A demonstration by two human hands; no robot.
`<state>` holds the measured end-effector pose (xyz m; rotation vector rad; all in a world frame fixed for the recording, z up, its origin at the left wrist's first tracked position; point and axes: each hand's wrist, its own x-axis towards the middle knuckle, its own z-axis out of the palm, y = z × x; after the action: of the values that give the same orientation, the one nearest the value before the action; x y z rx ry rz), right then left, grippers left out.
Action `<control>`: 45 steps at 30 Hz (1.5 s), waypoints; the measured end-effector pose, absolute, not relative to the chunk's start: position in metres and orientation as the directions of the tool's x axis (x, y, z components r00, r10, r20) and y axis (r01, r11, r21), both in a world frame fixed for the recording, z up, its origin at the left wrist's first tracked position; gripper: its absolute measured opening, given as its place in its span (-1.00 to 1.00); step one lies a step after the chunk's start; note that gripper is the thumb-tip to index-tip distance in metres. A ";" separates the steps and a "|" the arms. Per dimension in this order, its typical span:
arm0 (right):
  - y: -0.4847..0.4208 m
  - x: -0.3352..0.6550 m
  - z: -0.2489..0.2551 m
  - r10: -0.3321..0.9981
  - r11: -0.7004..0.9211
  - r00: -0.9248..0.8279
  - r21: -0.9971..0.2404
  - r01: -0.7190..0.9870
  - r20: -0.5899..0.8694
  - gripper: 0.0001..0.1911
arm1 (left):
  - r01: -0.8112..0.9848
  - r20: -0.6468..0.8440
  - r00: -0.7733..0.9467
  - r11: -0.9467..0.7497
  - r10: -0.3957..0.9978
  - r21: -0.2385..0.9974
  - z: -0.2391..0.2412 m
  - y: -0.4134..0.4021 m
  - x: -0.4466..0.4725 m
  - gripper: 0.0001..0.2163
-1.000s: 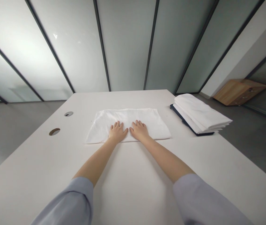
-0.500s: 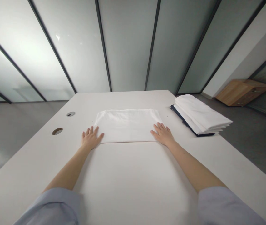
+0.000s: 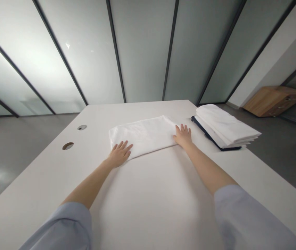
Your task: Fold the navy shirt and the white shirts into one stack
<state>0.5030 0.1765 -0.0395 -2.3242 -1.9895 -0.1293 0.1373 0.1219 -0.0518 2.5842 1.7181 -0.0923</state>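
Note:
A folded white cloth lies on the white table, turned so that its right end sits farther from me than its left. My left hand rests flat on the cloth's near left corner with the fingers stretched out. At the cloth's right end my right hand also lies flat, fingers spread, touching the edge. Neither hand grips anything.
A stack of folded white cloths sits on a dark board at the table's right edge. Two round cable holes are in the table at the left. Glass wall panels stand behind, and a wooden cabinet is on the floor at the right.
My hands slid apart from the cloth's middle to its two ends. The cloth then turned, its right end moving away from me and its left end staying near.

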 end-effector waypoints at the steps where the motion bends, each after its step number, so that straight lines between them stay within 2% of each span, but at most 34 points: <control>1: 0.176 0.494 -0.038 0.983 -0.113 0.114 -0.012 0.993 0.145 -0.36 | 0.941 -0.070 0.337 -0.338 0.939 -0.002 -0.052 0.124 0.145 -0.51; 7: 0.161 0.449 -0.048 0.966 0.094 -0.058 -0.132 0.987 0.253 -0.47 | 0.992 -0.081 0.113 -0.116 0.990 -0.041 -0.042 0.128 0.190 -0.49; 10: 0.159 0.447 -0.056 0.971 0.049 0.017 -0.270 0.962 0.239 -0.53 | 0.985 -0.101 0.148 -0.156 0.984 -0.076 -0.029 0.116 0.210 -0.49; 13: 0.165 0.454 -0.060 0.971 -0.066 0.148 -0.387 0.920 0.186 -0.54 | 0.949 -0.132 0.297 -0.307 0.946 -0.065 -0.015 0.100 0.225 -0.48; 15: 0.171 0.460 -0.058 0.966 -0.132 0.210 -0.411 0.902 0.152 -0.55 | 0.887 -0.130 0.462 -0.460 0.878 0.042 -0.007 0.096 0.228 -0.51; 17: 0.175 0.464 -0.055 0.958 -0.184 0.257 -0.407 0.895 0.131 -0.57 | 0.760 -0.133 0.631 -0.574 0.764 0.304 -0.004 0.102 0.225 -0.55; 19: 0.177 0.466 -0.054 0.953 -0.204 0.276 -0.404 0.892 0.128 -0.59 | 0.629 -0.084 0.686 -0.530 0.723 0.568 -0.006 0.118 0.214 -0.59; 20: 0.177 0.467 -0.054 0.952 -0.199 0.275 -0.407 0.892 0.137 -0.59 | 0.616 -0.042 0.634 -0.471 0.772 0.631 -0.009 0.129 0.206 -0.59; 21: 0.177 0.467 -0.055 0.951 -0.188 0.270 -0.412 0.892 0.149 -0.58 | 0.660 0.017 0.513 -0.407 0.858 0.631 -0.013 0.140 0.198 -0.59; 22: 0.176 0.468 -0.056 0.951 -0.179 0.265 -0.416 0.892 0.161 -0.58 | 0.746 0.088 0.343 -0.328 0.935 0.580 -0.018 0.152 0.189 -0.60; 23: 0.176 0.468 -0.057 0.949 -0.173 0.264 -0.420 0.891 0.170 -0.58 | 0.831 0.154 0.166 -0.222 0.974 0.509 -0.025 0.162 0.182 -0.60; 25: 0.175 0.469 -0.060 0.947 -0.173 0.268 -0.422 0.890 0.178 -0.57 | 0.925 0.174 -0.032 -0.037 0.984 0.378 -0.037 0.178 0.169 -0.54; 27: 0.175 0.469 -0.062 0.947 -0.172 0.266 -0.419 0.891 0.178 -0.57 | 0.953 0.099 -0.071 0.038 0.993 0.301 -0.048 0.186 0.164 -0.48; 29: 0.176 0.469 -0.064 0.950 -0.160 0.257 -0.426 0.891 0.180 -0.59 | 0.956 0.028 -0.028 0.018 0.999 0.292 -0.054 0.188 0.164 -0.48; 33: 0.175 0.466 -0.066 0.963 -0.086 0.210 -0.539 0.838 0.172 -0.69 | 0.910 0.049 0.079 -0.092 0.996 0.404 -0.057 0.187 0.166 -0.56; 36: 0.173 0.463 -0.065 0.970 -0.033 0.182 -0.660 0.751 0.159 -0.72 | 0.777 0.066 0.094 -0.114 0.993 0.619 -0.056 0.188 0.164 -0.60; 38: 0.172 0.461 -0.064 0.974 -0.024 0.178 -0.723 0.690 0.137 -0.73 | 0.575 0.050 0.107 -0.103 0.993 0.811 -0.057 0.188 0.163 -0.61; 40: 0.171 0.461 -0.063 0.981 -0.027 0.168 -0.782 0.622 0.099 -0.71 | 0.337 0.022 0.116 -0.060 0.993 0.940 -0.057 0.186 0.163 -0.58; 42: 0.171 0.461 -0.063 0.987 -0.053 0.159 -0.843 0.535 0.039 -0.69 | 0.170 -0.023 0.094 0.006 0.995 0.985 -0.057 0.184 0.165 -0.50; 45: 0.172 0.462 -0.064 0.984 -0.128 0.163 -0.924 0.359 -0.073 -0.68 | 0.011 -0.069 0.050 0.069 0.996 0.998 -0.056 0.183 0.166 -0.29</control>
<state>0.4625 0.1716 -0.0641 -1.6277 -1.3120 0.9695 0.1655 0.1827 -0.0559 1.1882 1.2107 1.1171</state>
